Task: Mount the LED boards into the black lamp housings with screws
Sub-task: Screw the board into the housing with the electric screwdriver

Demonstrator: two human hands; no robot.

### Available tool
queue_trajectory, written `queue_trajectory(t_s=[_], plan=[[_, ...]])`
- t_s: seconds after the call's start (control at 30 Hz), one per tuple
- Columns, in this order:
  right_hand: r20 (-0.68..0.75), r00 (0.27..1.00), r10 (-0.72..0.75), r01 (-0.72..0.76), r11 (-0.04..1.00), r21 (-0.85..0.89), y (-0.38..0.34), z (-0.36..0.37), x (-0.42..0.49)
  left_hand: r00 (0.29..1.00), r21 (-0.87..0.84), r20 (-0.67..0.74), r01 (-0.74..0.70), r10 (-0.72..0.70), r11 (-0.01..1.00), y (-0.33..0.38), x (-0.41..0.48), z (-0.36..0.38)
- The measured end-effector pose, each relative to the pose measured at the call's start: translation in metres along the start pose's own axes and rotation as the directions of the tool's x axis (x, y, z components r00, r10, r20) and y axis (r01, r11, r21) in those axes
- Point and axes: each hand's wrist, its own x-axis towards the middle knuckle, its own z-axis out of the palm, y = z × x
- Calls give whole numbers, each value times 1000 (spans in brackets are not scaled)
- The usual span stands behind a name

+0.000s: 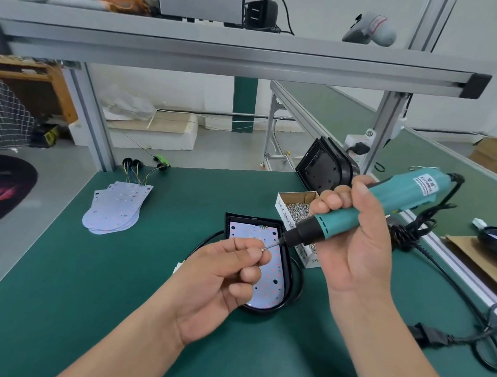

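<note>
A black lamp housing [286, 256] lies flat on the green table with a white LED board [268, 287] seated inside it. Above the board, my left hand [225, 276] pinches a small screw [263, 249] at the tip of the driver bit. My right hand [351, 245] grips a teal electric screwdriver [385, 201], which slants down to the left so its bit meets the screw. A stack of spare LED boards [116, 207] with wires lies at the left of the table. Several more black housings [323, 166] lean upright at the back right.
An open cardboard box of screws [295, 211] stands just right of the housing. The screwdriver's black cord [438, 273] trails across the table's right side to a plug. An aluminium frame post [92, 122] and an overhead shelf [234, 52] border the bench.
</note>
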Motion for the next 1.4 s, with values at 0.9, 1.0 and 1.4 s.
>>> queue_trajectory(t_s=[0.9,1.0,1.4], plan=[[-116,993,31,-38,997,-64,9,-5,-2,930,424,-154,-244,335,872,-14,6,-1],[-208,976,68,-68,998,5,10,-10,1,939,432,-130,-236,319,870,-15,5,-1],[-233,968,90,-84,996,39,11,-21,4,885,478,-273,-214,376,852,0,12,-14]])
